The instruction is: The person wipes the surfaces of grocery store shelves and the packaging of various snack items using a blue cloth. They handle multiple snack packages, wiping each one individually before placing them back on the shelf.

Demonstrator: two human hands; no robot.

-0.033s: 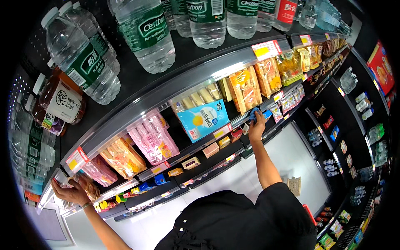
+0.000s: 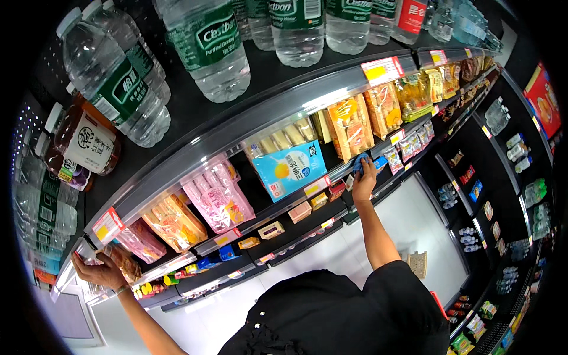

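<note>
My right hand (image 2: 364,176) is closed around a crumpled blue cloth (image 2: 360,163) at the front edge of the snack shelf, just below an orange bread package (image 2: 349,127). At the far left, my left hand (image 2: 103,273) grips the end of the shelf edge (image 2: 83,251), its fingers curled about the corner. Beside it lie a brown-filled package (image 2: 124,266) and a pink package (image 2: 142,244). Between my hands stand an orange package (image 2: 174,223), a pink bag of wrapped snacks (image 2: 219,198) and a blue snack box (image 2: 290,170).
Green-labelled water bottles (image 2: 207,53) and dark drink bottles (image 2: 89,142) crowd the shelf above. Lower down are small boxes (image 2: 300,212). A price tag (image 2: 381,71) hangs from the upper shelf lip. More stocked shelves (image 2: 491,177) run along the right, past the pale floor (image 2: 402,219).
</note>
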